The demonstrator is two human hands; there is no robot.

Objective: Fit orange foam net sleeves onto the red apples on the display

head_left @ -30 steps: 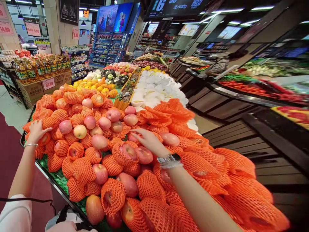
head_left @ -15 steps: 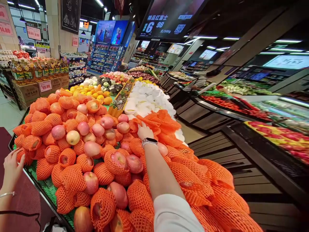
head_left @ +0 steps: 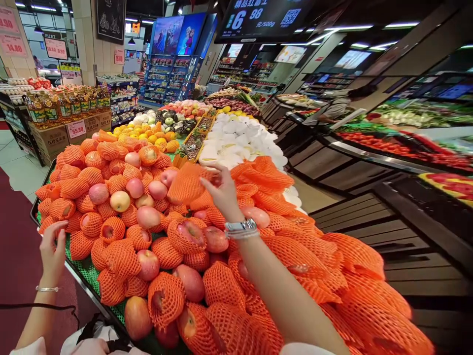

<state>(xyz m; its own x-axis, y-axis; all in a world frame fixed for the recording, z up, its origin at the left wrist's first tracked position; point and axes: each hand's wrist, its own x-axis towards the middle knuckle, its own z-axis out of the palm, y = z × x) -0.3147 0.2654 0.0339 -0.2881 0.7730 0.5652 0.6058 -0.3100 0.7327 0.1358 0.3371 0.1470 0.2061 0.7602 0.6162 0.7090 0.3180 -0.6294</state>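
Note:
My right hand point(head_left: 223, 192) is raised over the heap, its fingers closed on an apple in an orange foam net point(head_left: 190, 183), slightly blurred. At the left edge of the display, my left hand point(head_left: 53, 251) hangs with curved fingers apart and nothing in it. It is close to netted apples point(head_left: 62, 209) at the heap's side. Bare red apples point(head_left: 148, 217) and a yellowish apple point(head_left: 120, 201) lie among the netted ones. A pile of loose orange foam nets point(head_left: 264, 177) lies right of my right hand, and more nets spread down to the front right.
White-wrapped produce point(head_left: 240, 138) and yellow-orange fruit point(head_left: 148, 135) lie beyond the apples. Oil bottles point(head_left: 51, 106) stand on cartons at the left. A dark display edge point(head_left: 88, 291) borders the green mat. Vegetable stands and a person point(head_left: 334, 108) are to the right.
My right hand has lifted from the heap beside the loose nets and now holds a netted apple. My left hand appears farther right in the view, as the camera has turned slightly left.

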